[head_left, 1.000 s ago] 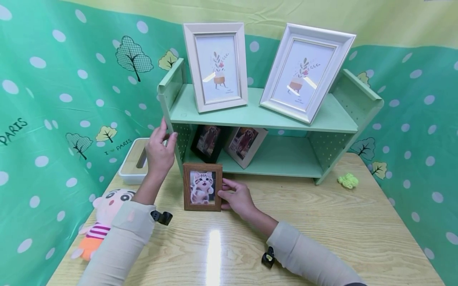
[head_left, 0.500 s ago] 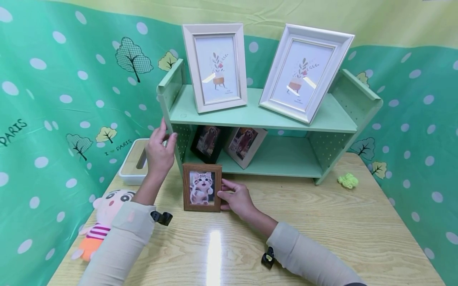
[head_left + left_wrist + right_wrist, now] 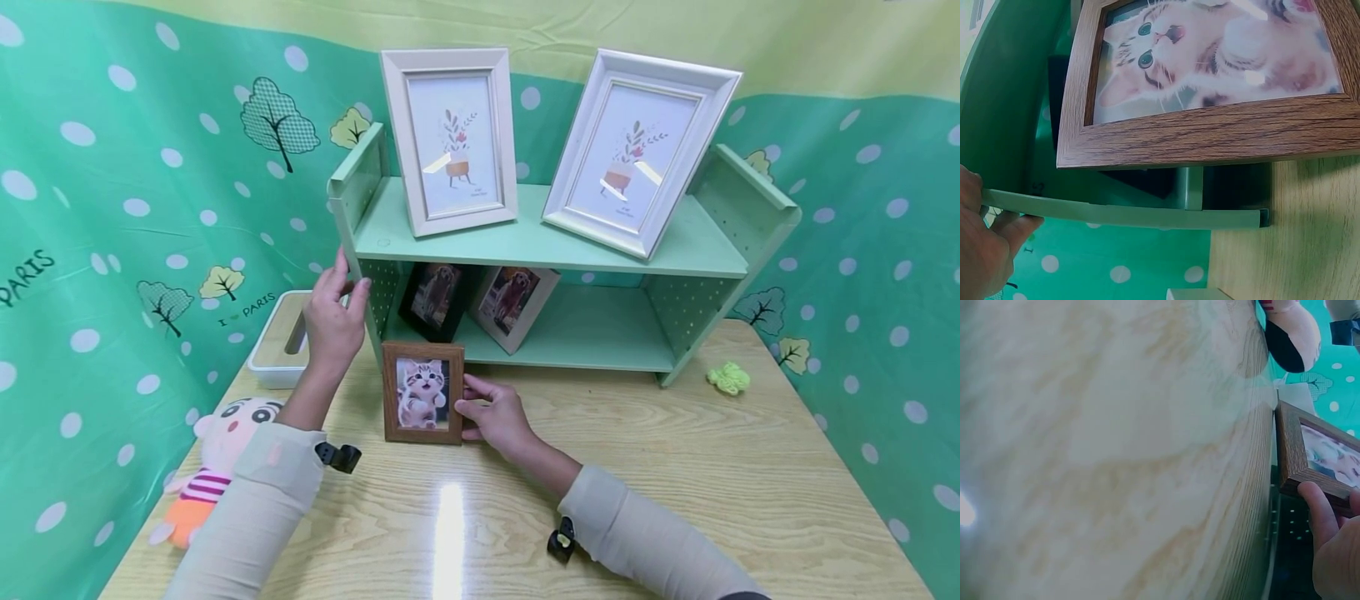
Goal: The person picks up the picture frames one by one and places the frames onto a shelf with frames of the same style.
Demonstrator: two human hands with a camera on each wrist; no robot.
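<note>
My right hand (image 3: 501, 417) grips the right edge of a brown wooden photo frame (image 3: 387, 392) with a kitten picture. The frame stands upright on the table, in front of the shelf's left end. In the right wrist view, a finger and part of my right hand (image 3: 1335, 550) show at the frame's edge. My left hand (image 3: 335, 321) holds the left side panel of the green two-tier shelf (image 3: 555, 243). In the left wrist view, its fingers lie at the panel's edge (image 3: 1116, 214), and the kitten frame (image 3: 1210, 134) looms close above the panel.
Two white photo frames (image 3: 501, 150) (image 3: 558, 187) lean on the upper tier. A black frame (image 3: 408, 304) and a light-coloured frame (image 3: 516, 340) stand below. A wood-lidded box (image 3: 273, 372) and a plush doll (image 3: 217, 442) are at the left, a green crocheted piece (image 3: 729, 379) at the right.
</note>
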